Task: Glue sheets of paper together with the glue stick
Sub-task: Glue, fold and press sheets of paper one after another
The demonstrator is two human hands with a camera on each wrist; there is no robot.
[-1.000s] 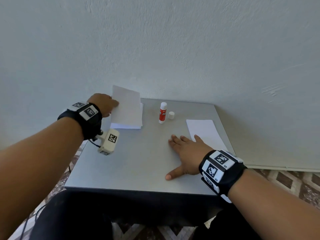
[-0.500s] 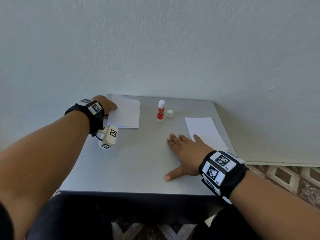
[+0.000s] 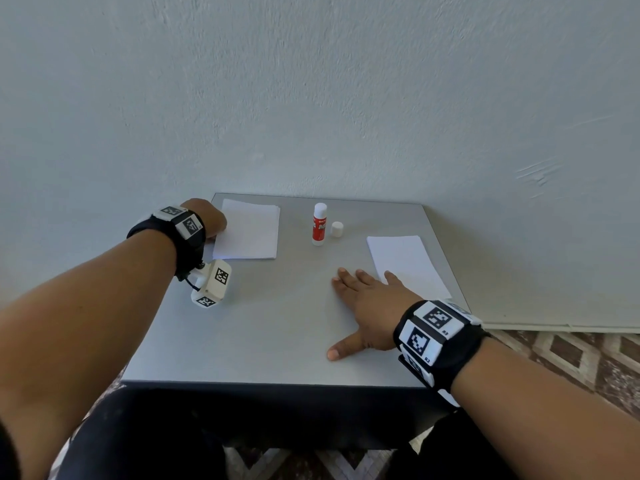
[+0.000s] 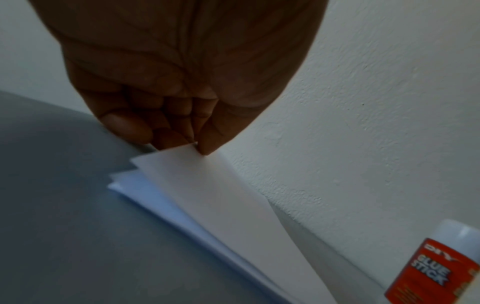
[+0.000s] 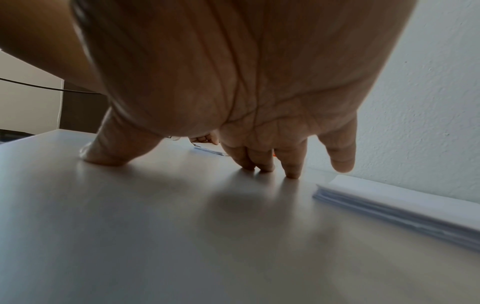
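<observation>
Lifted sheet (image 4: 207, 197) lowered; left hand (image 3: 204, 216) pinches corner; table (image 3: 277, 323) centre bare.

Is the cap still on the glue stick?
No, the glue stick stands open and its white cap sits on the table beside it.

- The glue stick (image 4: 433, 273) has a red label with white words "DIY" and "GLUE STICK". It stands to the right of the left hand (image 4: 179, 82).
- The right wrist band (image 3: 437, 336) says "R2" and "R3".

Red-and-white glue stick (image 3: 319, 225), grey table (image 3: 277, 323)
</observation>
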